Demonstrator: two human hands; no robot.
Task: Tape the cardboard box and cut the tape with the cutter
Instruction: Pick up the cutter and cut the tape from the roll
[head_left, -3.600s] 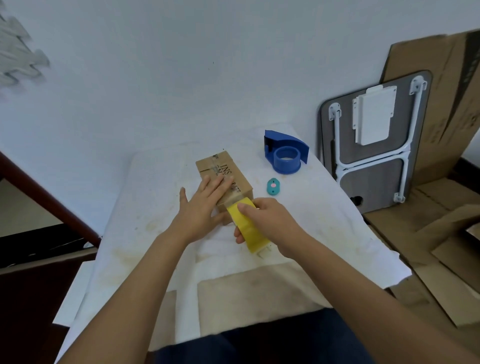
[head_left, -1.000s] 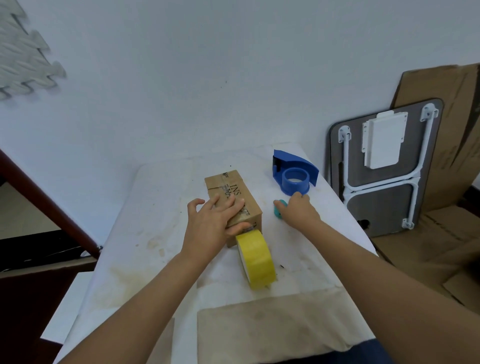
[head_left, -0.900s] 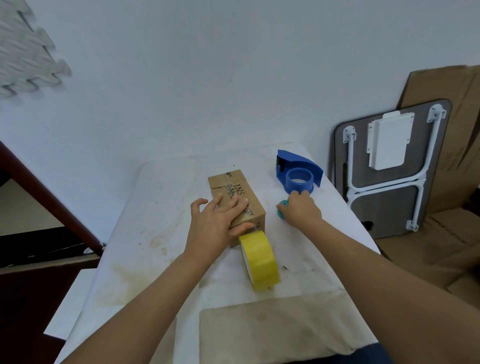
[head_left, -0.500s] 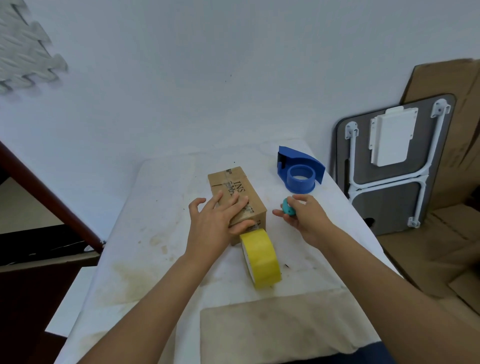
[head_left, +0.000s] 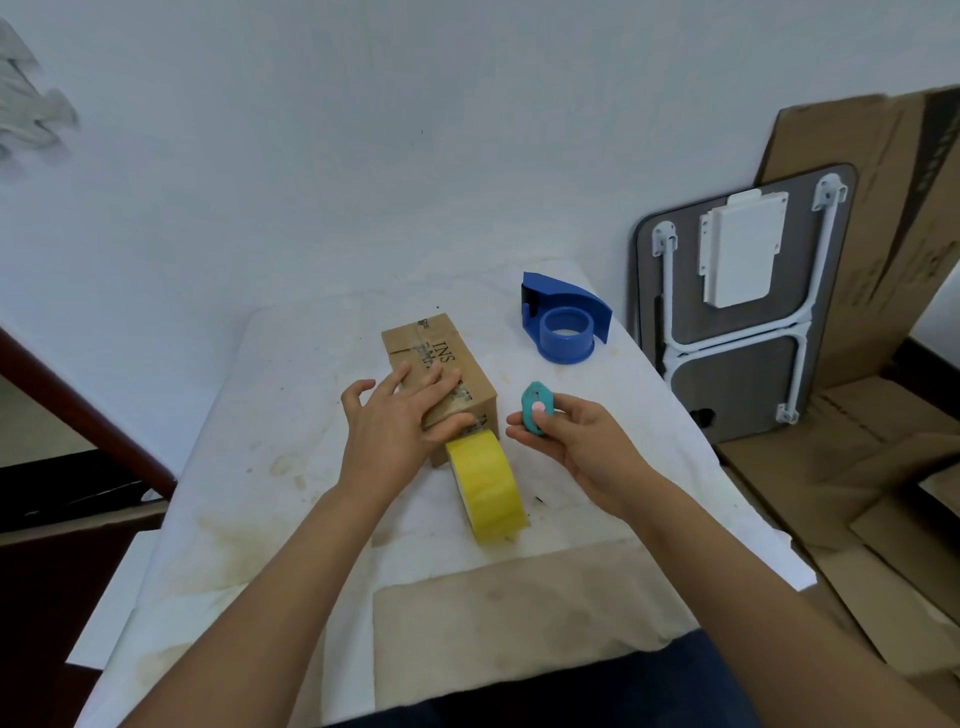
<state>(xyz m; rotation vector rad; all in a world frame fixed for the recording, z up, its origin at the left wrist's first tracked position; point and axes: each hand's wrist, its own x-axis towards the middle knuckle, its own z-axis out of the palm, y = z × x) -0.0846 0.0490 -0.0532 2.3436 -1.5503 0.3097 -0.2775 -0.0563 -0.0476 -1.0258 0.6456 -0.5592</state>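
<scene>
On a white-covered table (head_left: 291, 467) set against a pale wall, a small cardboard box (head_left: 441, 364) lies closed, so whatever it may hold cannot be seen. Black lettering runs along its top face. A yellow roll of tape (head_left: 488, 488) stands on edge just in front of the near end of the box, touching it, with a strip of tape running from the roll up onto the box top.

Farther back and to the right sits a blue tape dispenser (head_left: 566, 325); its round hub holds no roll.

From the lower left, the left hand (head_left: 389, 426) reaches in and lies palm down over the near half of the box. Its fingers are straight and slightly spread across the top, and the thumb presses at the near edge where the tape meets the cardboard.

From the lower right, the right hand (head_left: 576, 441) is raised above the table, just right of the box and the roll, palm turned partly upward. Its thumb and fingertips pinch a small teal cutter (head_left: 537, 408), oval in shape with a pink spot on its face. No blade can be made out.

Beside the table on the right, a folded grey table with white legs (head_left: 737, 312) leans against the wall, with flattened brown cardboard sheets (head_left: 883, 218) behind it and on the floor.
</scene>
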